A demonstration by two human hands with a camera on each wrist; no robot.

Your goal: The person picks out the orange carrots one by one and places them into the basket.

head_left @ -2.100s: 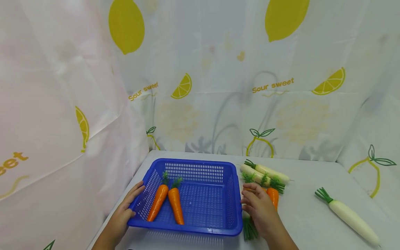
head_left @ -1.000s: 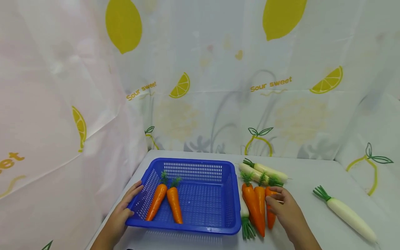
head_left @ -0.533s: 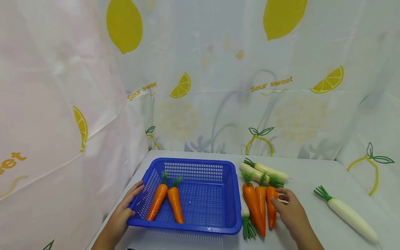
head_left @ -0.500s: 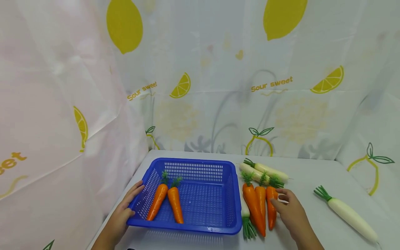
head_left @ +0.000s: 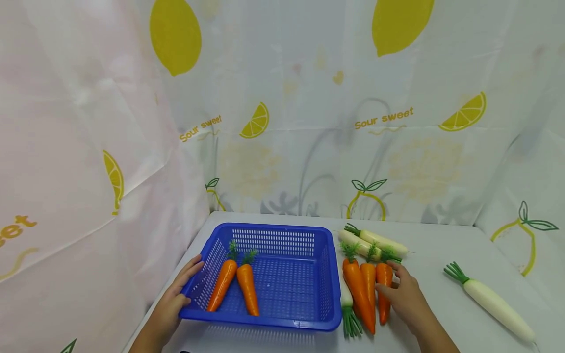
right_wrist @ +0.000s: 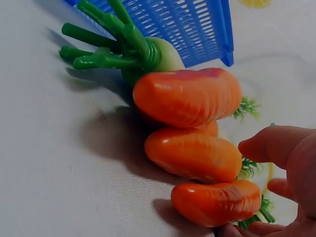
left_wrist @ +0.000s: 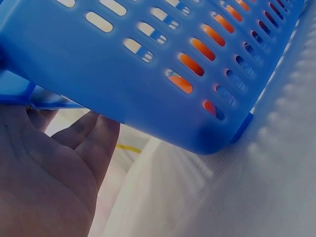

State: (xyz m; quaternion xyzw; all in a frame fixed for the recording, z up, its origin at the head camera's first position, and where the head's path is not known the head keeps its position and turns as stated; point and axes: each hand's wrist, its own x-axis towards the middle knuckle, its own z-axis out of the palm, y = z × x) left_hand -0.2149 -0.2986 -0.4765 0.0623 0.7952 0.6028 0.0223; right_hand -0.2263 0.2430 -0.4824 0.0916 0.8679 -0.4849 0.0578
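A blue plastic basket [head_left: 304, 324] holds two toy carrots [head_left: 248, 289], which lean in its left half. At its left rim my left hand [head_left: 169, 306] rests with fairly straight fingers; the left wrist view shows those fingers [left_wrist: 96, 143] reaching up to the rim, tips partly hidden. Right of the basket lie several more carrots [head_left: 359, 294] side by side, tips toward me. My right hand [head_left: 408, 296] is at the rightmost carrot [head_left: 384, 291], thumb and fingers spread to either side. In the right wrist view the thumb [right_wrist: 266, 143] is apart from that carrot [right_wrist: 217, 202], and a fingertip reaches its lower side.
A white radish [head_left: 347, 299] lies between basket and carrots, its green stalks toward me. Behind the carrot tops are two more radishes [head_left: 384, 245]. Another radish [head_left: 496, 309] lies apart on the right of the white table [head_left: 434, 264]. Lemon-printed curtains [head_left: 287, 122] enclose the back and sides.
My right hand has moved from the basket's right side over to the rightmost carrot, and lately its fingers shifted slightly toward the carrot's top. The left hand and basket have stayed put.
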